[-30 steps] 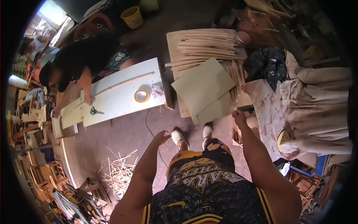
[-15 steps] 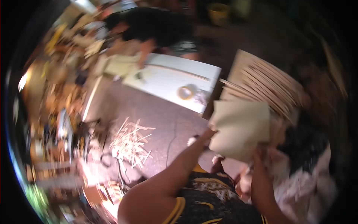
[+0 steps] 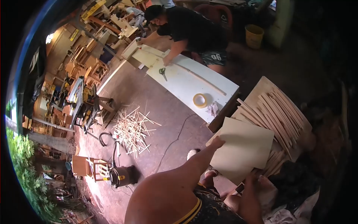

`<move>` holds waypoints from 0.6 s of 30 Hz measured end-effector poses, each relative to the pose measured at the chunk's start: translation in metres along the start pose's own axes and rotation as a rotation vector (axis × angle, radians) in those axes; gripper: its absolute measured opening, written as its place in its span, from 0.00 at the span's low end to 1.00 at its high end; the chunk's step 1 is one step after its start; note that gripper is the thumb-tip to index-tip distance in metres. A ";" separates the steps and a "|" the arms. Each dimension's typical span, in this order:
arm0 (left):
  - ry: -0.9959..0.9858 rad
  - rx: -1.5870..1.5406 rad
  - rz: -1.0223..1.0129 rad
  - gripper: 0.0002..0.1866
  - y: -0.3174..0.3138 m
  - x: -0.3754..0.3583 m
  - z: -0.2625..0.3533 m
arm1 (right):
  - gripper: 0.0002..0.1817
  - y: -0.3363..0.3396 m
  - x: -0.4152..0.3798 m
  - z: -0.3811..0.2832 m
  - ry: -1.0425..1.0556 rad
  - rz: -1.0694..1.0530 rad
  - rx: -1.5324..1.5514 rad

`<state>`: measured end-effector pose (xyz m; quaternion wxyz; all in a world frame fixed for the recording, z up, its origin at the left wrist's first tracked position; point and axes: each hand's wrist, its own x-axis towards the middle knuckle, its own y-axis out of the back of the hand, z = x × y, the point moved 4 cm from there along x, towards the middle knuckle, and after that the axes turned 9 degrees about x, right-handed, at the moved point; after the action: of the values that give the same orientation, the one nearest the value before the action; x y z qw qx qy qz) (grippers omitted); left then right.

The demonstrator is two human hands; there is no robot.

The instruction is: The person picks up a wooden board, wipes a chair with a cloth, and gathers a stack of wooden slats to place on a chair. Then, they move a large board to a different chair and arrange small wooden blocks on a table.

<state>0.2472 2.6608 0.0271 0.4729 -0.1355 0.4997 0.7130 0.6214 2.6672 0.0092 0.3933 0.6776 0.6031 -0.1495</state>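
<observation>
Since a second ago, the left hand (image 3: 218,142) has been brought from beside the feet to the left edge of the upper sheet (image 3: 246,143), and the view has been turned.

The lower sheet (image 3: 235,172) is mostly covered by the upper one. The right hand (image 3: 250,183) is sunk in shadow, and a small dark object (image 3: 239,187) beside it is hard to make out. The far right of the view is lost in darkness.

The left arm is stretched forward, with the fingers pointed over the sheet; whether its edge is pinched by that grip cannot be told. The right arm is bent, with the hand held low near the sheets' near edge; how far its grip is closed, and on what, cannot be told.

Two sheets are seen, laid on one board (image 3: 263,84) by wooden strips (image 3: 278,112) too crowded to be counted. On the white worktop (image 3: 182,87), one tape roll (image 3: 200,106), one pair of scissors (image 3: 162,71) and one crumpled paper (image 3: 213,108) are seen. One co-worker (image 3: 195,30) is bent over it.
</observation>
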 end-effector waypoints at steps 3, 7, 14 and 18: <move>-0.096 0.064 -0.046 0.33 -0.010 0.015 -0.011 | 0.21 0.008 -0.013 0.008 0.020 0.029 -0.015; -0.079 0.001 -0.085 0.25 -0.006 -0.017 -0.004 | 0.23 0.019 -0.023 0.021 0.070 0.145 -0.142; -0.078 -0.416 -0.424 0.18 -0.008 -0.085 0.002 | 0.26 0.006 -0.039 -0.004 0.182 0.255 -0.224; -0.118 -0.539 -0.606 0.20 -0.022 -0.123 -0.018 | 0.28 -0.025 -0.081 -0.024 0.018 0.115 0.561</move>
<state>0.3236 2.5801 0.0880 0.6368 -0.3546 0.2045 0.6534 0.5730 2.6266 0.0711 0.1930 0.7944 0.5023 -0.2818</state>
